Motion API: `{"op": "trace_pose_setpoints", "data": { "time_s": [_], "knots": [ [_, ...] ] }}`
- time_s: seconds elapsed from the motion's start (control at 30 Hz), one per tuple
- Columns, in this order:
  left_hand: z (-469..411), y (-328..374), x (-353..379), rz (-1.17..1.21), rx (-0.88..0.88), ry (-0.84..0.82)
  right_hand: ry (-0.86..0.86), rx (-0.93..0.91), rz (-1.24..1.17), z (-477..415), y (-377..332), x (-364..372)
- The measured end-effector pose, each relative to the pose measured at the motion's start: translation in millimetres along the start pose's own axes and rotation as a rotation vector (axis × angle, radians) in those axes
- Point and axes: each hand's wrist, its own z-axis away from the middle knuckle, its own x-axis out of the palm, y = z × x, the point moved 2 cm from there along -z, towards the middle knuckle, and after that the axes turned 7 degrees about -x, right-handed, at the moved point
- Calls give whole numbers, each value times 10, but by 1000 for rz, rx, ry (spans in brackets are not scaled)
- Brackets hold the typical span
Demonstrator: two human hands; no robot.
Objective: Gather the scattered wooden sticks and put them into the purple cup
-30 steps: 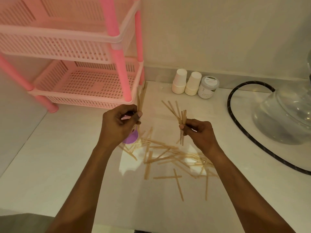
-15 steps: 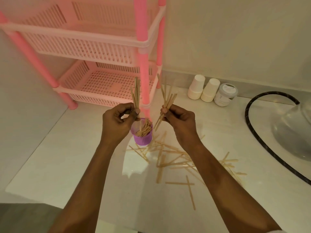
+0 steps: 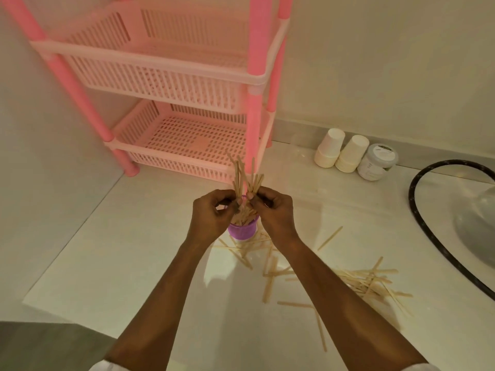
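head view: left hand + right hand almost touching, right above purple cup. both have fingers curled, each pinching upright bunch of wooden sticks. cup sits on white counter, some sticks inside. loose sticks scattered around cup and off to right, pink rack behind

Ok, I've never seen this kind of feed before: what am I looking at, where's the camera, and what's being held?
There is no machine here: a person works with bare hands. The one picture comes from a camera worn on their head, looking forward and down. The left hand and right hand each pinch a bunch of wooden sticks, held upright just above the purple cup, which has sticks inside. More loose sticks lie scattered on the white counter. Behind stand a pink rack, two upturned paper cups and a small jar; a black hose curves at the right.
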Motion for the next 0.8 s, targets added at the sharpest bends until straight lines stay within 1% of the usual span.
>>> {"op": "trace_pose_setpoints", "data": {
  "time_s": [0.1,0.27,0.53,0.8],
  "knots": [
    [13,-21,23,3,-12,-31,-31,0,64,5,46,13],
    [-4,10,10,-33,18,-48,-88,-6,201,-25,95,44],
    [-63,8,-22,-70,34,-77,-133,-6,265,-24,97,64],
    [-53,-5,-31,-127,80,-80,-131,-50,308,-52,96,44]
  ]
}}
